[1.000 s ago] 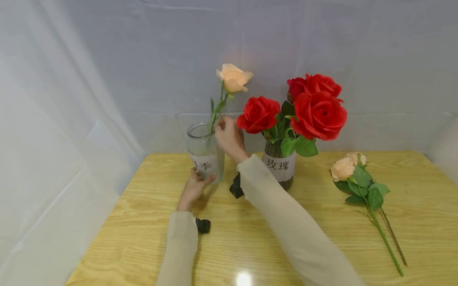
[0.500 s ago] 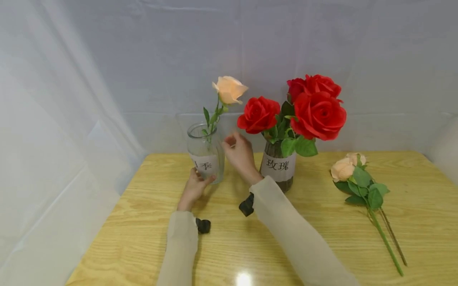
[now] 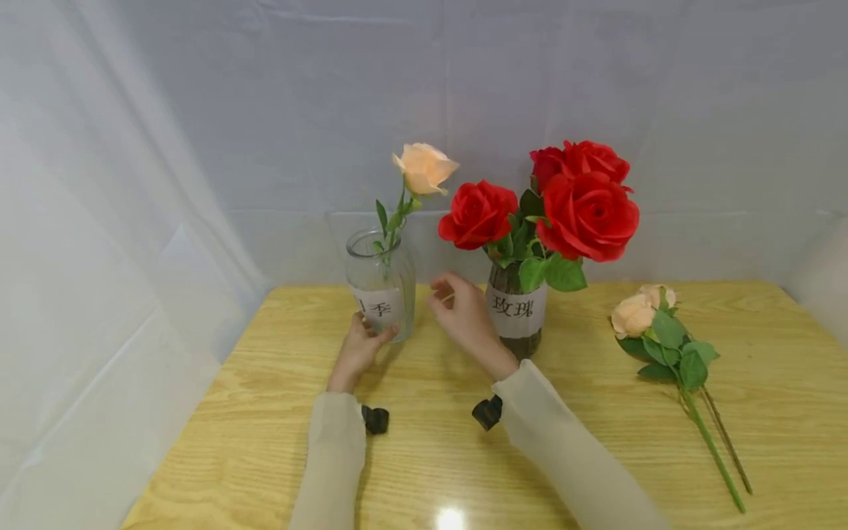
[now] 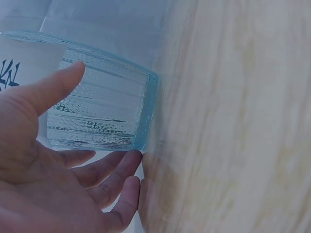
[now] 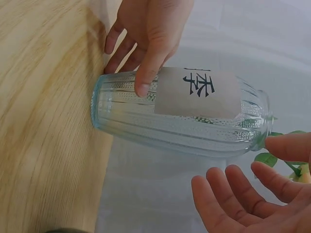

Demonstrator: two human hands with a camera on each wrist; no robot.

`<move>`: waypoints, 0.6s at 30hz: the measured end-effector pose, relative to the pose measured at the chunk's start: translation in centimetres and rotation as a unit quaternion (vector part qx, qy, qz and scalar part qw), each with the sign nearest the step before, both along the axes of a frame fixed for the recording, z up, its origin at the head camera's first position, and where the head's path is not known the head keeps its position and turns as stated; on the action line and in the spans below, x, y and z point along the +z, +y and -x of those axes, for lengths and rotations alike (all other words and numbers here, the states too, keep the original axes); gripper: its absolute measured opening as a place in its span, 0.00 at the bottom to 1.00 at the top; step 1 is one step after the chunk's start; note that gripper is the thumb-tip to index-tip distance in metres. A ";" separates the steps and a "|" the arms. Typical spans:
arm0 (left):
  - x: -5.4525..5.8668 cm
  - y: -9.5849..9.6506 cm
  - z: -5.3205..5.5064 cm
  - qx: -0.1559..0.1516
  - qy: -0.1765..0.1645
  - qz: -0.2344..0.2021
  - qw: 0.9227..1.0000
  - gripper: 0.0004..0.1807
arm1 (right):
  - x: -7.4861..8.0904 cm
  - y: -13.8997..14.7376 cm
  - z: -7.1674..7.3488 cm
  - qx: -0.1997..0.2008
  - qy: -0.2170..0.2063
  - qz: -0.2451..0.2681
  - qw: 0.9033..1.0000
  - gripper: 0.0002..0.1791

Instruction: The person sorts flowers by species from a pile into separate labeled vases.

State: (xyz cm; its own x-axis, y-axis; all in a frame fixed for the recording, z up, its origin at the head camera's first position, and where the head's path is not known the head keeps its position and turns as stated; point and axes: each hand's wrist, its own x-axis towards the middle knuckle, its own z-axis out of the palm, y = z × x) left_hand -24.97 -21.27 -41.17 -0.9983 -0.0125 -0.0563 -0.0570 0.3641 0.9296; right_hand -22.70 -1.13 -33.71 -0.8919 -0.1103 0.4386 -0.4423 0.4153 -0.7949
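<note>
A ribbed clear glass vase (image 3: 369, 272) with a white paper label stands upright on the table. My left hand (image 3: 361, 350) grips it low down; the left wrist view shows the thumb across the front of the glass (image 4: 104, 107) and the fingers around its side. One peach rose (image 3: 424, 169) leans to the right in the vase, its leafy stem inside the mouth. Between this vase and the darker one, my right hand (image 3: 467, 313) is in the air with nothing in it. Its fingers are loosely bent, apart from the glass in the right wrist view.
To the right, a dark glass vase (image 3: 520, 346), also labelled, holds several large red roses (image 3: 589, 213). More peach roses (image 3: 634, 315) with green leaves lie on the right part of the wooden table (image 3: 411, 456). A pale sheet (image 3: 298, 110) hangs behind.
My right hand has let go of the peach rose stem and drawn back down and to the right. The rose has sunk lower into the vase. My left hand keeps its place.
</note>
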 end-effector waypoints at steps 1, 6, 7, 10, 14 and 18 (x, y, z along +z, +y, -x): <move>0.0 0.0 0.0 0.000 -0.001 0.002 1.000 0.44 | -0.1 0.2 -0.2 0.001 -0.004 -0.005 1.000 0.08; 0.0 0.0 -0.1 -0.001 -0.002 0.002 1.000 0.44 | -0.4 1.5 -1.2 0.009 -0.029 -0.030 0.999 0.11; 0.1 0.0 -0.1 -0.001 -0.003 0.002 1.000 0.44 | -0.4 1.8 -1.4 0.012 -0.033 -0.035 0.999 0.12; 0.2 0.0 -0.1 -0.001 -0.003 0.009 1.000 0.45 | -0.6 2.5 -1.8 0.020 -0.042 -0.055 0.997 0.12; 0.0 -0.1 0.1 0.001 -0.005 0.003 1.000 0.45 | -0.9 3.4 -2.3 0.035 -0.030 -0.087 0.995 0.12; -0.2 -0.1 0.2 0.001 -0.003 -0.011 1.000 0.45 | -1.3 4.5 -2.9 0.044 -0.011 -0.108 0.993 0.12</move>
State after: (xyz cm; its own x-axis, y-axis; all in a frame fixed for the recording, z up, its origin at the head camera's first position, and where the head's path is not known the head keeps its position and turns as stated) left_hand -25.18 -21.37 -41.37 -0.9980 -0.0129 -0.0617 -0.0624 0.3442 0.9368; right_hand -19.83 3.38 -35.01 -0.8838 -0.2775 0.3768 -0.4679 0.5371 -0.7019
